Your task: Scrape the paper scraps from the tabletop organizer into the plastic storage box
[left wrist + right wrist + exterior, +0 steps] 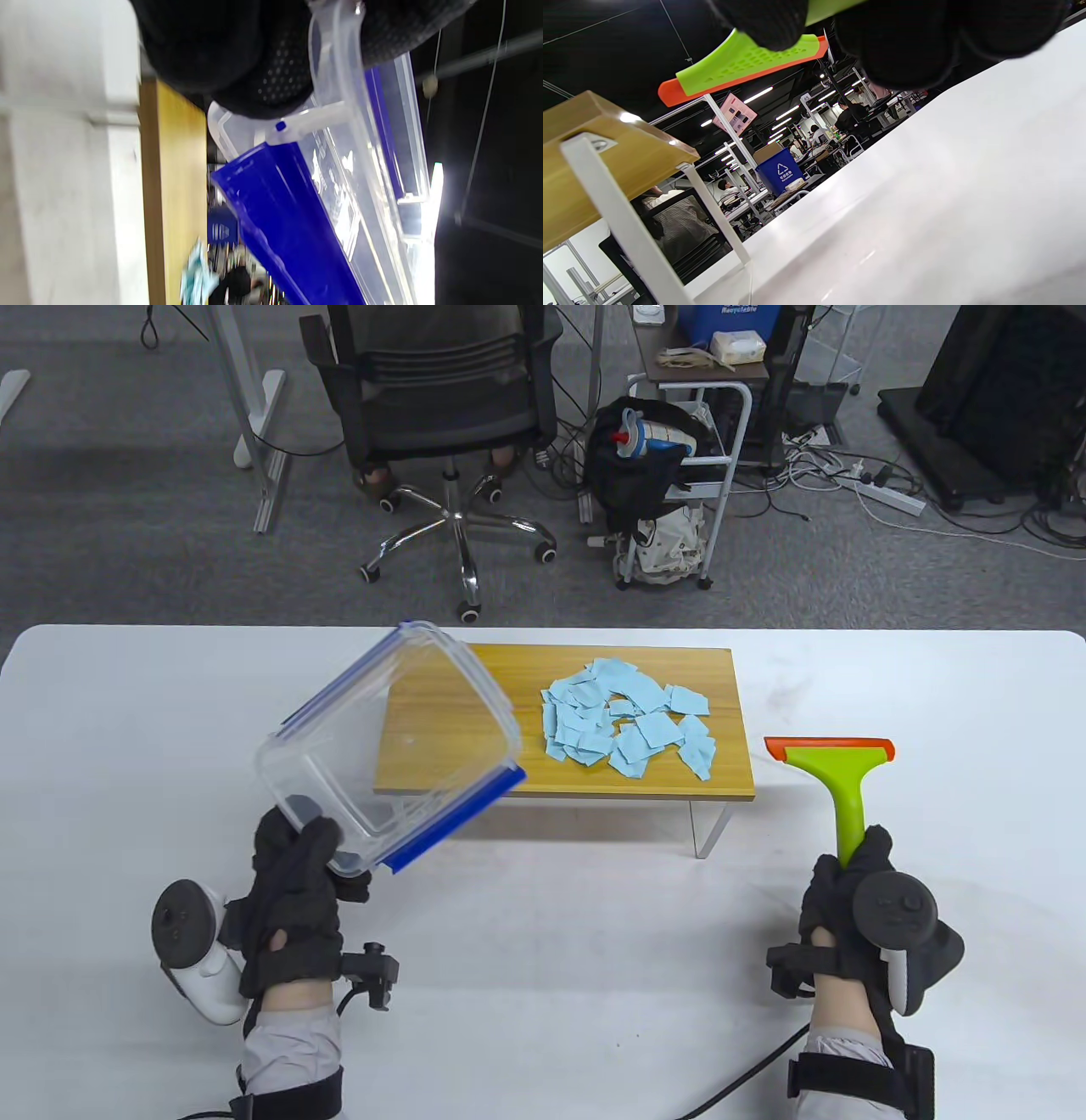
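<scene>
A pile of light blue paper scraps (pixel 628 721) lies on the right half of the wooden tabletop organizer (pixel 730 763), a small raised shelf on white legs. My left hand (pixel 297 882) grips a clear plastic storage box (pixel 390 746) with blue latches, held tilted in the air over the organizer's left end; it also shows in the left wrist view (pixel 339 178). My right hand (pixel 857 882) grips the handle of a green scraper with an orange blade (pixel 836 768), held to the right of the organizer; its blade shows in the right wrist view (pixel 738 63).
The white table (pixel 594 967) carries the organizer at its middle back. Beyond the table's far edge stand an office chair (pixel 441 415) and a small cart (pixel 679 475) on the floor.
</scene>
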`<state>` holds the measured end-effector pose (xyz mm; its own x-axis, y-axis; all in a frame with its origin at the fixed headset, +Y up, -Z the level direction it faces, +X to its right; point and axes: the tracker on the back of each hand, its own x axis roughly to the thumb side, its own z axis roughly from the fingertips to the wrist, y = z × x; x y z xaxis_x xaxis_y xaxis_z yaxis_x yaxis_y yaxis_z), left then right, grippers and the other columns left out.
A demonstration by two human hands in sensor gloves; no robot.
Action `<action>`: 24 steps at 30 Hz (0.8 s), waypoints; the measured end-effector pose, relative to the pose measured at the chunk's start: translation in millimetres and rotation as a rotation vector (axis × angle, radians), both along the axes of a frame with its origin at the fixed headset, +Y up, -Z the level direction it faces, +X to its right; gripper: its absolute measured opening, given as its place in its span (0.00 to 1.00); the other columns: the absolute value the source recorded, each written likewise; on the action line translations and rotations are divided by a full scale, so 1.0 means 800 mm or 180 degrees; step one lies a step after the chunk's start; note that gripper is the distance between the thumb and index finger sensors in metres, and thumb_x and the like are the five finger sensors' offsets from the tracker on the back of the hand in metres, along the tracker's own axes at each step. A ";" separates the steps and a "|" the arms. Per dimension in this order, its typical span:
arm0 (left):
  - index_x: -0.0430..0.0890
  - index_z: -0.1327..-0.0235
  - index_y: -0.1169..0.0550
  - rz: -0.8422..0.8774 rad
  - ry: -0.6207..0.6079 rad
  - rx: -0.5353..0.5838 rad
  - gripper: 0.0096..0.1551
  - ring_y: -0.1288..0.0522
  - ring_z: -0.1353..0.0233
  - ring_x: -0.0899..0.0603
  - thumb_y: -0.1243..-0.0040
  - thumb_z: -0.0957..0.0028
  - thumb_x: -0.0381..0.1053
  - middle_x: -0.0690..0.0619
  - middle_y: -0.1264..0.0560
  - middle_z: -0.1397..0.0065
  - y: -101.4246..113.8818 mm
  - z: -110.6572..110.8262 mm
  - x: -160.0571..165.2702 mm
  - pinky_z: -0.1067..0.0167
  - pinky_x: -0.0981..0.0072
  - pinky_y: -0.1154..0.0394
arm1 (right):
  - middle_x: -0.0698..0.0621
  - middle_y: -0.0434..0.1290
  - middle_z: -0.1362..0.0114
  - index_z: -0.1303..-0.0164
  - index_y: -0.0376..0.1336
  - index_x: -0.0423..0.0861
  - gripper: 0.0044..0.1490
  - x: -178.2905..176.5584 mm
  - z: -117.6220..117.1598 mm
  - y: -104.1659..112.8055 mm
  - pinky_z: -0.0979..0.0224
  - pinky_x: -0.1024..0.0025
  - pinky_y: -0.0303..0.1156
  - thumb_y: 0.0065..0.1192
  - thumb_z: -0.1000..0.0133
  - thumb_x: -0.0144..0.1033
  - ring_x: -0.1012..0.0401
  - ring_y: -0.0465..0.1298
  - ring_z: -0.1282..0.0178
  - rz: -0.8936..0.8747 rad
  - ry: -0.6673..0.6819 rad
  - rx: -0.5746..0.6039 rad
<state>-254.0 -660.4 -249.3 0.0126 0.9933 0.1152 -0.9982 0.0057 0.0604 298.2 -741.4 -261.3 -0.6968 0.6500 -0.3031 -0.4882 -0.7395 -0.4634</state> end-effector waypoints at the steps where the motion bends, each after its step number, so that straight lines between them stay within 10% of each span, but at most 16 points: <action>1: 0.45 0.25 0.42 -0.0063 -0.0130 0.0010 0.34 0.17 0.61 0.51 0.41 0.33 0.58 0.45 0.32 0.35 0.005 -0.002 0.010 0.65 0.72 0.16 | 0.33 0.63 0.34 0.27 0.46 0.33 0.43 0.001 0.000 -0.001 0.43 0.34 0.69 0.61 0.45 0.34 0.43 0.76 0.50 -0.0010 -0.0004 -0.0004; 11: 0.43 0.30 0.33 -0.0868 -0.1079 -0.0262 0.34 0.17 0.68 0.45 0.31 0.41 0.56 0.41 0.26 0.41 -0.031 -0.033 0.127 0.73 0.64 0.18 | 0.33 0.63 0.34 0.27 0.45 0.33 0.43 0.002 0.001 -0.003 0.43 0.34 0.69 0.61 0.45 0.34 0.42 0.76 0.49 0.0016 -0.0012 -0.0005; 24: 0.42 0.29 0.36 -0.1153 -0.1254 -0.1024 0.37 0.18 0.67 0.46 0.32 0.40 0.57 0.41 0.28 0.41 -0.131 -0.046 0.134 0.72 0.66 0.18 | 0.33 0.65 0.36 0.26 0.45 0.34 0.43 -0.007 0.003 0.006 0.47 0.41 0.77 0.58 0.43 0.38 0.45 0.80 0.50 -0.0003 0.0132 0.0341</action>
